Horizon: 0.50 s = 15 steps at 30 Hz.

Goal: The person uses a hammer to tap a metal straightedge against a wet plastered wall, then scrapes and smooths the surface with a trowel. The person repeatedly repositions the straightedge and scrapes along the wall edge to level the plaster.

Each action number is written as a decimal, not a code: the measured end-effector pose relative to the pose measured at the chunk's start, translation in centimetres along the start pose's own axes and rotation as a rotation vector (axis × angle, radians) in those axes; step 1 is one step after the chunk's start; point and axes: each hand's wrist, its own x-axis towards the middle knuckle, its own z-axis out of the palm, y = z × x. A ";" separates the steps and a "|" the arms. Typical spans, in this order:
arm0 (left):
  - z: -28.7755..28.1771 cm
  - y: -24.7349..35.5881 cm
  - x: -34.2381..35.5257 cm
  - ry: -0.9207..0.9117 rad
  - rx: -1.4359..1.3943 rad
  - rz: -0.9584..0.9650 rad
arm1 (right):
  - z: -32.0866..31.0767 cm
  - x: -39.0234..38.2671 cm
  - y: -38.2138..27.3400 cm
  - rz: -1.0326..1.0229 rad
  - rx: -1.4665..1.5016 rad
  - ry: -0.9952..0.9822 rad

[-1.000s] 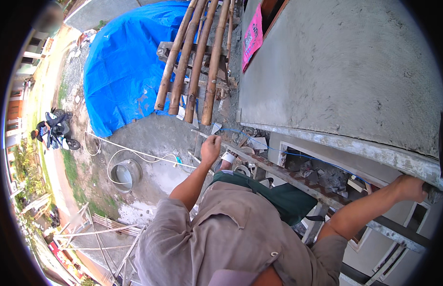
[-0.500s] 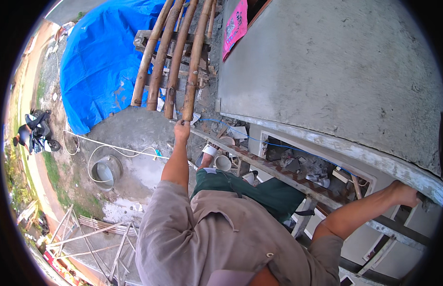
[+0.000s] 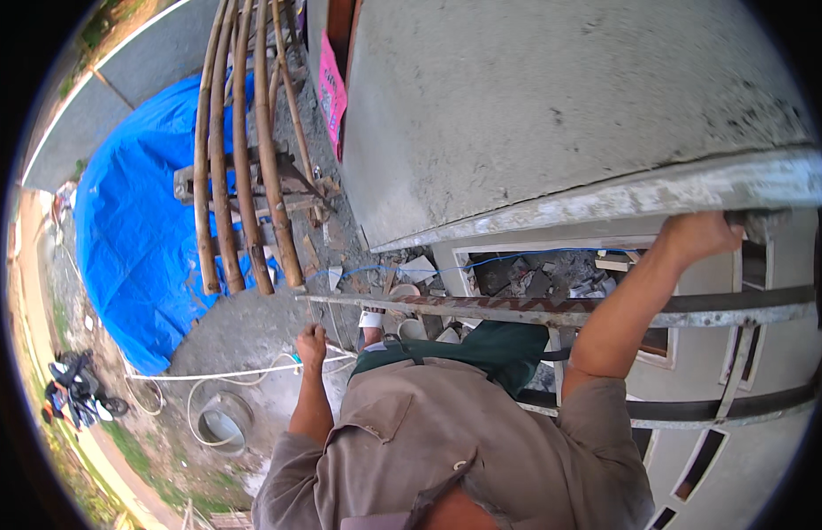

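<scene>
A person's right hand (image 3: 701, 240) is curled just beneath a pale board (image 3: 597, 205) along the lower edge of a grey wall (image 3: 561, 97); whether it grips the board or the grey object (image 3: 763, 225) by its fingers cannot be told. The left hand (image 3: 312, 344) is clenched near bamboo poles (image 3: 270, 177). Beyond are a blue tarp (image 3: 128, 238), a basin (image 3: 241, 412) and a motorcycle (image 3: 79, 389).

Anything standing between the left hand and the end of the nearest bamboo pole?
In the head view, the tip of the long rail lies between the left hand and that bamboo pole. Depth isn't clear, so whether it truly blocks can't be told; nothing else visible stands between.
</scene>
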 end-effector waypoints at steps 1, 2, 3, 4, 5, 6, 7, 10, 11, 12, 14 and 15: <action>-0.4 1.0 -1.4 0.008 -0.018 -0.025 | 1.8 -1.2 0.2 -0.073 -0.117 0.033; -1.2 3.1 -1.6 -0.024 -0.046 -0.019 | 2.3 -1.4 0.3 -0.153 -0.038 0.030; -1.8 4.9 -1.7 -0.049 -0.068 -0.020 | 2.9 -1.6 -0.5 -0.249 -0.217 -0.017; -2.1 6.6 -1.4 -0.074 -0.124 0.057 | 2.7 -1.7 -0.8 -0.243 -0.238 -0.065; -2.8 8.0 -0.6 -0.105 -0.173 0.133 | 3.3 -1.9 -2.4 -0.230 -0.209 -0.068; -3.6 8.2 1.2 -0.164 -0.151 0.178 | 3.2 -1.8 -2.6 -0.240 -0.148 -0.098; -4.5 10.1 2.6 -0.178 -0.212 0.224 | 3.1 -1.6 -2.0 -0.215 -0.109 -0.112; -7.1 22.2 3.2 -0.255 -0.275 0.392 | 3.7 -1.6 -0.8 -0.235 -0.136 -0.023; -7.3 24.5 3.2 -0.197 -0.366 0.530 | 3.9 -1.7 -2.1 -0.205 -0.141 -0.042; -7.8 27.2 3.1 -0.192 -0.359 0.577 | 3.8 -1.7 -2.3 -0.213 -0.191 -0.055; -9.0 33.3 1.7 -0.165 -0.288 0.674 | 3.7 -1.6 -2.1 -0.227 -0.235 -0.053; -9.5 36.0 0.8 -0.133 -0.224 0.724 | 3.4 -1.6 -2.3 -0.233 -0.256 -0.066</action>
